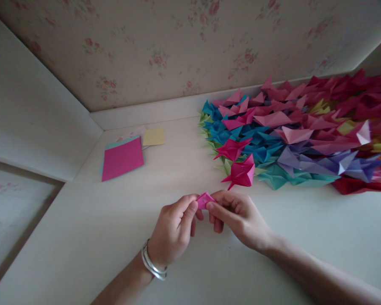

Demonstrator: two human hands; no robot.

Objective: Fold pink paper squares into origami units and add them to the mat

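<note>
Angled inward over the tabletop point(174, 171), the left hand point(173, 231) and right hand point(243, 220) pinch opposite sides of the folded paper point(204, 201), thumbs in front, each grip closed on it.

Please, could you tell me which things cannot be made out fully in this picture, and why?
Head view: the ends of the pink folded paper, covered by the left hand and right hand.
Head view: most of the light-blue sheet, covered by the pink sheet.
Head view: the right end of the heap of paper figures, cut off by the picture's edge.
</note>
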